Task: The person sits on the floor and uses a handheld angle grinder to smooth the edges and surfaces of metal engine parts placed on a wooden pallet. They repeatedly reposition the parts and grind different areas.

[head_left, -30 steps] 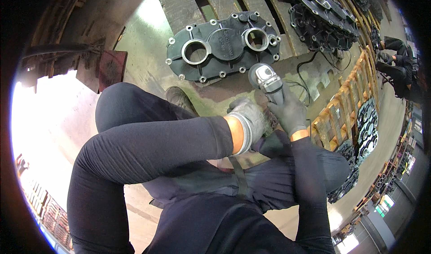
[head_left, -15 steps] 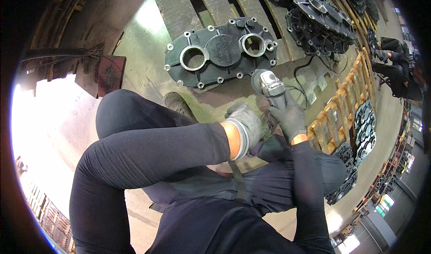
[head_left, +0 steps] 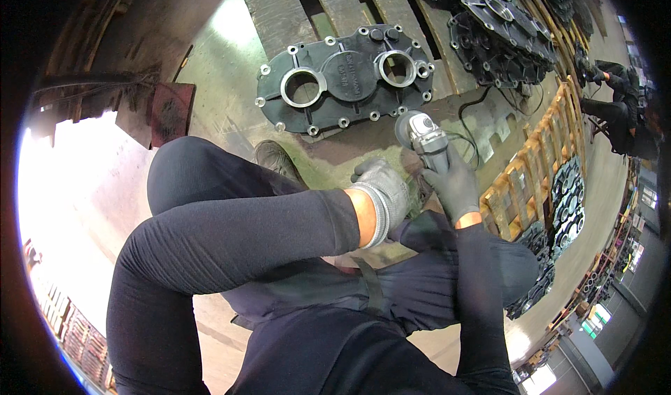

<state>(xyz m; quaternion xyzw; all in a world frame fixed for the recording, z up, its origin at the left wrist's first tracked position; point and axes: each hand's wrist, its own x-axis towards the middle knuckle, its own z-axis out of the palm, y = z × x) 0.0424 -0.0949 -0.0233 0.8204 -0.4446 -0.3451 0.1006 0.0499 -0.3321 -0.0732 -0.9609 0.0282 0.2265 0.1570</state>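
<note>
My right hand (head_left: 453, 189), in a grey glove, is closed around the body of an angle grinder (head_left: 428, 138). The grinder's round disc (head_left: 405, 129) sits beside the near edge of a dark metal housing cover (head_left: 347, 76); I cannot tell whether they touch. Two large machined rings and several bright bolt bosses stand out on the cover, which lies flat. To the left of the grinder, my gloved left hand (head_left: 381, 187) is curled closed, away from the cover. Its fingers are turned under, hiding whatever may be in them.
The cover rests at the near edge of a wooden pallet (head_left: 276, 18). More dark castings (head_left: 500, 42) are stacked at the far right. A black cable (head_left: 465, 115) loops beside the grinder. A slatted wooden pallet (head_left: 525, 164) stands to the right, and another person (head_left: 615, 101) sits beyond it.
The view has shifted very slightly. Both hands and the grinder keep nearly the same place, and the cover has not visibly moved on the pallet.
</note>
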